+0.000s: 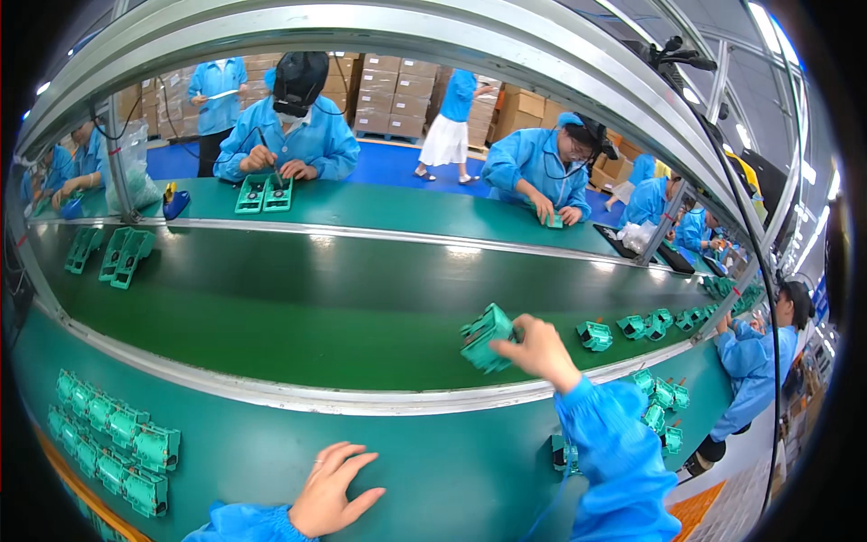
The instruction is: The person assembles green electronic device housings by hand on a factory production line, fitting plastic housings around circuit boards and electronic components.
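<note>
Housings (125,426) sat in rows at eight o'clock on the bench (433,461), another cluster (662,395) at four; beyond, the belt (316,316) ran nine-to-three, cartons (384,79) past it at twelve!

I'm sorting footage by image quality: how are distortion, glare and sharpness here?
Head view: strong fisheye bending, with the near metal rail bowed; head view: pale glints on the far side of the green belt, ceiling light glaring at upper right; head view: right hand and its green casing reasonably clear.
</note>
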### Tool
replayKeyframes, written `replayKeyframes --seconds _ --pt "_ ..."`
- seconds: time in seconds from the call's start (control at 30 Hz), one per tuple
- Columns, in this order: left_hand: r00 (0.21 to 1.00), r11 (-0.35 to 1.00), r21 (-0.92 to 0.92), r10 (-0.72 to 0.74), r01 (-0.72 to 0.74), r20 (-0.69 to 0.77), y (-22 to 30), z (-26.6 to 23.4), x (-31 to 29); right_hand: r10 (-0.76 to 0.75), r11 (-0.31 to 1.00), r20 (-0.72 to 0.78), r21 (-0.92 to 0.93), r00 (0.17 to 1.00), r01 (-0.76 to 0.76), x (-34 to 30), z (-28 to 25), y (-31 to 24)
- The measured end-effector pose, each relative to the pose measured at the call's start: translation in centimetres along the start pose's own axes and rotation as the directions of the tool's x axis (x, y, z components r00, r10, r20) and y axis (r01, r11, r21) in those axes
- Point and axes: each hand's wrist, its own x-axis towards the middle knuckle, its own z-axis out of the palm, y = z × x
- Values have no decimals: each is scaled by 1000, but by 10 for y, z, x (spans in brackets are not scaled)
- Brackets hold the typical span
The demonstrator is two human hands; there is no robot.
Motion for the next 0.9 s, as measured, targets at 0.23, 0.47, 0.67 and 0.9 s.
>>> replayKeyframes --seconds 0.23,0.47,0.67,0.9 --pt "968 16 -994 -227 111 105 17 4 -9 -122 337 596 777 794 -531 -136 25 -115" --pt "920 -264 -930 -230 255 317 -5 -6 -16 -368 -204 550 739 750 -642 -153 84 -90" --pt "888 -291 -909 -266 298 376 -19 0 -18 -373 -307 503 726 780 -615 -156 101 -93" --pt "857 -284 -900 -310 331 412 -22 4 -18 -292 -392 597 638 747 -663 -150 98 -95"
